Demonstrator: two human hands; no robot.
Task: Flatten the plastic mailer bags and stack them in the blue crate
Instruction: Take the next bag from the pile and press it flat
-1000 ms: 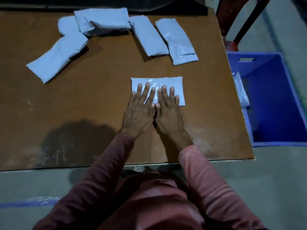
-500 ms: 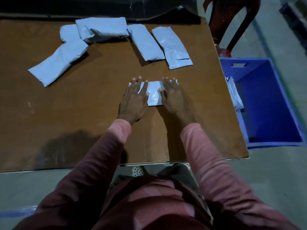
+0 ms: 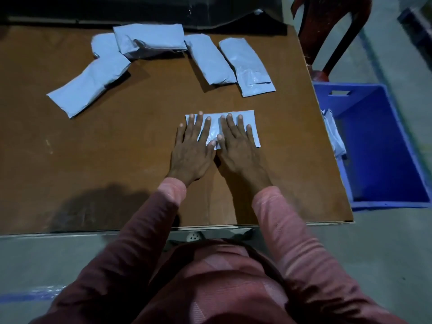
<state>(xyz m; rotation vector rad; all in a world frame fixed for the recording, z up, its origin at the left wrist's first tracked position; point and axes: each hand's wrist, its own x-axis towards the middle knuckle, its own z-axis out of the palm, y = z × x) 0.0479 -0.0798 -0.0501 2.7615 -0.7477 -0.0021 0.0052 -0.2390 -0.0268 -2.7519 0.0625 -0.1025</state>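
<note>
The mailer bag (image 3: pixel 214 128) lay flat on the table (image 3: pixel 93 160), a little right of the middle and nearer the front edge than the far one. I saw the left hand (image 3: pixel 191 148) and the right hand (image 3: pixel 238 148) both pressed down on it, palms down, fingers straight and spread, gripping nothing. The left covered the bag's left half and the right its right half; the two thumbs nearly met over the bag's near edge, and the heels of both hands sat on bare wood in front of it. A strip of plastic showed between the hands and another at the bag's right end. Pinkish-red sleeves (image 3: pixel 280 218) ran back from the wrists toward the camera.

Farther out, I counted five more bags across the far part of the table, all creased and fuller-looking: a long bag (image 3: pixel 88 87) slanting at the left; a small bag (image 3: pixel 104 44) behind its far end; a wide bag (image 3: pixel 149 38) lying partly over that one; a slanted bag (image 3: pixel 210 59) right of it; and a glossy bag (image 3: pixel 247 66) touching its right side.

On the floor (image 3: pixel 385 253), just beside the table's right edge, stood the blue crate (image 3: pixel 339 99); one crumpled bag (image 3: pixel 333 134) leaned inside against the wall nearest the table. A dark red chair (image 3: pixel 327 31) stood behind the crate, by the table's far right corner.
</note>
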